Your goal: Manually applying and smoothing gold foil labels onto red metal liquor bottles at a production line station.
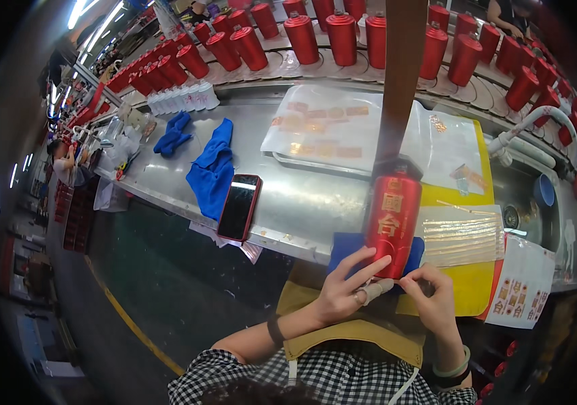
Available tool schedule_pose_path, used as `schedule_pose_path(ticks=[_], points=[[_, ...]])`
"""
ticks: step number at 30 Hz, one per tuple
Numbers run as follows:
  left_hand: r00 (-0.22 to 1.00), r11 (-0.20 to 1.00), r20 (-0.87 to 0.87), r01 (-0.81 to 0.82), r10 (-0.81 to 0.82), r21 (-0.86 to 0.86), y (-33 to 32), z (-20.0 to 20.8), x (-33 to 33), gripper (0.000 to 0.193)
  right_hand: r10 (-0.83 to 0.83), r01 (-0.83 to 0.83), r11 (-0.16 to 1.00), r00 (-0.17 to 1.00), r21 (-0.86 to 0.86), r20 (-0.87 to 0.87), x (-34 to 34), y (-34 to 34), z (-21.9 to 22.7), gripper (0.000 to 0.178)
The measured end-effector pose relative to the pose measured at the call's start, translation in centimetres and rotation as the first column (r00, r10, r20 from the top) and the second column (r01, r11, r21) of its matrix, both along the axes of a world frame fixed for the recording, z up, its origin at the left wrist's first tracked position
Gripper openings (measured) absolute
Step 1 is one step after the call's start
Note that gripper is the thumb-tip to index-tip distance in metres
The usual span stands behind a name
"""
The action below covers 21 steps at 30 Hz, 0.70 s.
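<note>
A glossy red bottle [396,209] with gold characters lies on a blue cloth [348,248] at the near edge of the metal table, its neck pointing away from me. My left hand [346,287] steadies its base end, two fingers laid along the side; a pale wrap covers one finger. Close to the same end, my right hand [432,297] has thumb and forefinger pinched together; whatever is between them is too small to make out. Just right of the bottle, a clear sheet with gold strips [460,233] rests on a yellow mat [460,297].
A phone [240,206] and a crumpled blue cloth [214,165] lie to the left. Sticker sheets [329,125] are at the back, with another sheet [521,283] at right. A brown post [403,81] rises before a conveyor of red bottles [302,37]. A sink [525,202] with a tap is right.
</note>
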State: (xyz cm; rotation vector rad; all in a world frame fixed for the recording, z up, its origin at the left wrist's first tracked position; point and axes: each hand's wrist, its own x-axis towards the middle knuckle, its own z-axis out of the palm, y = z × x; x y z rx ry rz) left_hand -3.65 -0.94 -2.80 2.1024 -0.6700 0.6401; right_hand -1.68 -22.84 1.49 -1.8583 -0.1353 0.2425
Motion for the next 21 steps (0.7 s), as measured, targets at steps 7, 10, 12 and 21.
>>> schedule_pose_path(ticks=[7, 10, 12, 21], points=[[1.000, 0.980, -0.012, 0.014, -0.017, -0.199, 0.1, -0.9, 0.2, 0.034, 0.002, -0.001, 0.998, 1.000, 0.061, -0.018, -0.2, 0.4, 0.3, 0.013], [1.000, 0.978, 0.000, 0.009, -0.009, -0.209, 0.1, -1.0, 0.1, 0.032, 0.013, -0.011, 0.999, 1.000, 0.052, -0.028, -0.1, 0.5, 0.7, 0.013], [0.998, 0.978, -0.069, -0.010, -0.005, -0.208, 0.0, -0.9, 0.0, 0.031, 0.015, -0.015, 0.999, 1.000, 0.030, -0.009, -0.1, 0.2, 0.1, 0.014], [1.000, 0.980, -0.015, 0.020, -0.024, -0.196, 0.0, -1.0, 0.2, 0.023, -0.001, 0.003, 0.998, 1.000, 0.069, -0.030, -0.2, 0.3, 0.0, 0.012]])
